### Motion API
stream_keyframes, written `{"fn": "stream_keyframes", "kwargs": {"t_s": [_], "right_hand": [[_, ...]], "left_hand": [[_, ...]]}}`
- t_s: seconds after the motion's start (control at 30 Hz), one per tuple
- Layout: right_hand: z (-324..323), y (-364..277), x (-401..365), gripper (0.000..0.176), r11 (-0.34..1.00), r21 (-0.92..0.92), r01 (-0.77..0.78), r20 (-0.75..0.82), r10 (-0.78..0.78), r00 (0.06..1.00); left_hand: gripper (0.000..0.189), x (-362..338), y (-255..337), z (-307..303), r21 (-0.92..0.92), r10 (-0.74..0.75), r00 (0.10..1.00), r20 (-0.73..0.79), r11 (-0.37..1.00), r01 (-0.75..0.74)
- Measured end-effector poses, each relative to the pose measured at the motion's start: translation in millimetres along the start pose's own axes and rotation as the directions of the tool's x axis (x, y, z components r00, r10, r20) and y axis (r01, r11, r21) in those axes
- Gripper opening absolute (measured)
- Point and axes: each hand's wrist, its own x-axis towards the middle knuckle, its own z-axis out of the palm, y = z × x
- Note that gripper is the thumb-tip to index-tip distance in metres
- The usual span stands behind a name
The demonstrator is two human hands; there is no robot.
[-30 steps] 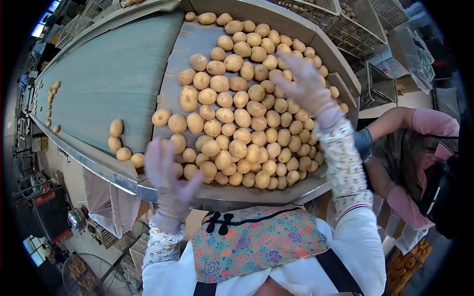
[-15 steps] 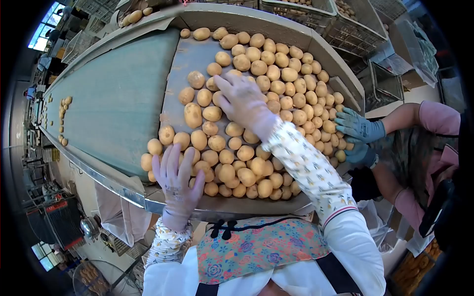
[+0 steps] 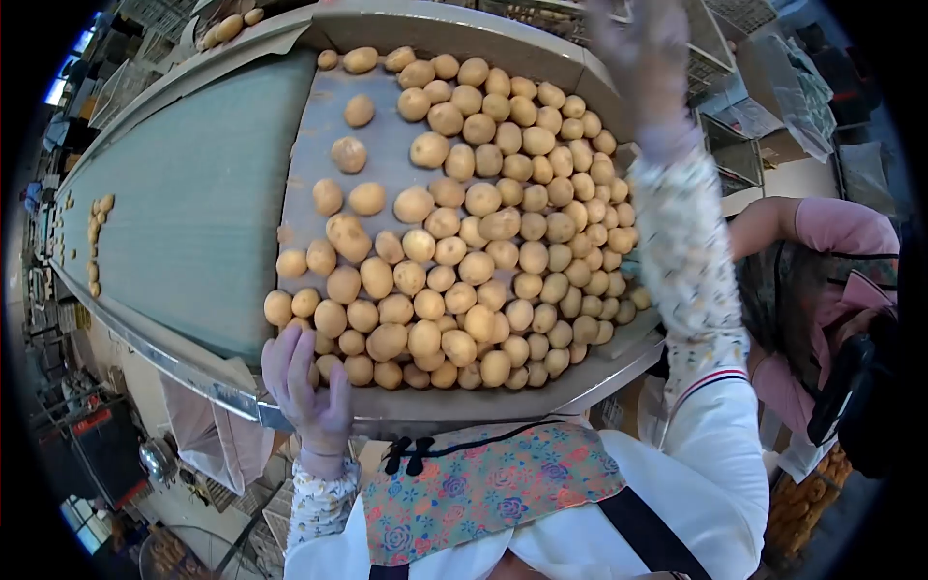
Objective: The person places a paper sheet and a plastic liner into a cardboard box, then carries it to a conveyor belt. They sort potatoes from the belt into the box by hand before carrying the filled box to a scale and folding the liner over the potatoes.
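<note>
Many round, yellow-brown potatoes (image 3: 459,162) cover the grey sorting surface (image 3: 321,126), packed closest at its right end. My left hand (image 3: 307,391), in a thin pale glove, rests at the near left edge against the outermost potatoes. Its fingers are stretched out and hold nothing I can see. My right hand (image 3: 643,63), also gloved, reaches past the far rim (image 3: 483,21) towards the crates. Motion smears its fingers, so whether anything is in it does not show.
A green conveyor belt (image 3: 193,193) runs off to the left, carrying a small row of potatoes (image 3: 95,237). Plastic crates (image 3: 710,48) stand beyond the far rim. To the right is a co-worker in a pink sleeve (image 3: 841,222), their hands largely hidden behind my right arm.
My right hand has swung from the potatoes up and right, over the far rim. My left hand has shifted slightly left and down. The view has turned a little, and some potatoes lie differently.
</note>
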Motion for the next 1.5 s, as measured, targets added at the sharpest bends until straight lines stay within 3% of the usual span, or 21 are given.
{"fn": "stream_keyframes", "kwargs": {"t_s": [0.03, 0.07, 0.13, 0.2, 0.27, 0.33, 0.4, 0.5, 0.53, 0.6, 0.7, 0.73, 0.8, 0.93, 1.03, 1.13, 1.27, 1.33, 1.4, 1.43, 1.5], "right_hand": [[-1.6, 31.5, 18.9, 0.076, 0.956, 0.022, -0.292, -0.011, 0.292, 0.956], [11.0, 61.1, 2.6, 0.083, 0.953, -0.051, -0.297, 0.104, 0.301, 0.948], [-0.6, 20.4, -26.3, 0.043, 0.960, 0.278, 0.026, 0.211, -0.088, 0.974], [-4.0, -28.9, -74.4, 0.054, 0.954, 0.207, -0.215, 0.684, 0.016, 0.730], [23.5, -62.4, -151.0, 0.062, 0.830, 0.339, -0.443, 0.642, 0.140, 0.754], [-4.0, -120.7, -186.5, 0.062, 0.935, 0.172, -0.309, 0.487, 0.192, 0.852], [-44.9, -150.3, -209.8, 0.054, 0.832, 0.425, -0.357, 0.507, 0.108, 0.855], [-58.4, -123.0, -209.6, 0.046, 0.815, 0.408, -0.411, 0.681, 0.029, 0.732], [-45.3, -109.4, -208.1, 0.033, 0.827, 0.387, -0.409, 0.516, 0.174, 0.839], [-44.6, -112.7, -175.1, 0.021, 0.938, 0.239, -0.251, 0.404, 0.139, 0.904], [-10.3, -183.3, -159.7, 0.023, 0.858, 0.472, -0.203, 0.564, -0.117, 0.818], [4.8, -203.8, -165.3, 0.032, 0.902, 0.423, -0.087, 0.627, -0.222, 0.746], [22.0, -220.3, -153.1, 0.024, 0.971, 0.238, 0.012, 0.700, -0.181, 0.691], [20.4, -213.4, -146.8, 0.034, 0.815, 0.517, -0.262, 0.619, -0.145, 0.772], [-31.9, -221.9, -149.4, 0.051, 0.565, 0.755, -0.333, 0.510, -0.187, 0.840], [-86.4, -227.7, -151.9, 0.070, 0.366, 0.842, -0.398, 0.526, -0.391, 0.755], [-72.0, -181.9, -209.0, 0.080, 0.746, 0.644, -0.169, 0.631, -0.394, 0.668], [-53.4, -154.1, -224.2, 0.081, 0.808, 0.589, -0.026, 0.567, -0.390, 0.725], [-55.0, -151.0, -212.7, 0.078, 0.902, 0.420, -0.101, 0.587, -0.185, 0.789], [-59.3, -165.6, -203.7, 0.070, 0.868, 0.440, -0.229, 0.575, -0.076, 0.815], [-76.6, -206.3, -182.8, 0.060, 0.688, 0.650, -0.324, 0.673, -0.323, 0.665]], "left_hand": [[0.057, 2.3, 2.3, 0.9, 0.023, 0.012, 1.000, 0.018, 1.000, -0.013], [0.059, 4.0, 4.0, 1.0, 0.044, 0.031, 0.999, 0.033, 0.999, -0.032], [0.061, 3.3, 3.7, 2.9, 0.073, 0.034, 0.999, 0.041, 0.997, -0.037], [0.062, 4.9, 7.0, 4.6, 0.060, 0.032, 0.998, 0.048, 0.998, -0.035], [0.064, 2.4, 6.9, 3.1, 0.069, 0.026, 0.998, 0.051, 0.997, -0.029], [0.065, -2.2, 2.7, 3.4, 0.078, -0.001, 1.000, 0.026, 0.997, -0.001], [0.064, -5.3, 0.4, 4.2, 0.031, -0.049, 0.999, -0.014, 0.998, 0.049], [0.064, -3.1, 0.8, 6.7, -0.036, -0.087, 0.996, -0.031, 0.996, 0.086], [0.064, -3.9, 1.5, 5.9, -0.020, -0.071, 0.997, -0.016, 0.997, 0.071], [0.065, -1.3, 2.3, 5.3, 0.017, -0.030, 1.000, 0.006, 0.999, 0.030], [0.062, -0.5, 1.2, 6.0, 0.068, 0.020, 0.997, 0.077, 0.997, -0.025], [0.060, -0.7, 8.3, 7.9, -0.169, -0.166, 0.982, 0.088, 0.969, 0.178], [0.055, -6.8, 30.8, 13.8, -0.561, -0.494, 0.838, 0.231, 0.637, 0.530], [0.051, -2.3, 51.4, -8.3, -0.625, -0.337, 0.621, 0.707, 0.112, 0.772], [0.060, -3.3, 68.5, -5.6, -0.671, -0.342, 0.577, 0.741, -0.369, 0.643], [0.053, 0.0, 61.1, -5.7, -0.653, -0.416, 0.511, 0.752, -0.365, 0.664], [0.031, 6.5, 19.5, -33.4, -0.794, -0.639, 0.573, 0.513, -0.099, 0.600], [0.031, 15.3, 5.6, -53.2, -0.577, -0.685, 0.617, 0.387, 0.341, 0.742], [0.032, -0.1, -19.5, -53.2, -0.268, -0.567, 0.781, 0.261, 0.735, 0.623], [0.034, 6.3, -11.5, -52.0, -0.438, -0.563, 0.794, 0.230, 0.669, 0.601], [0.039, 8.9, -6.7, -43.5, -0.563, -0.628, 0.767, 0.133, 0.589, 0.580]]}}
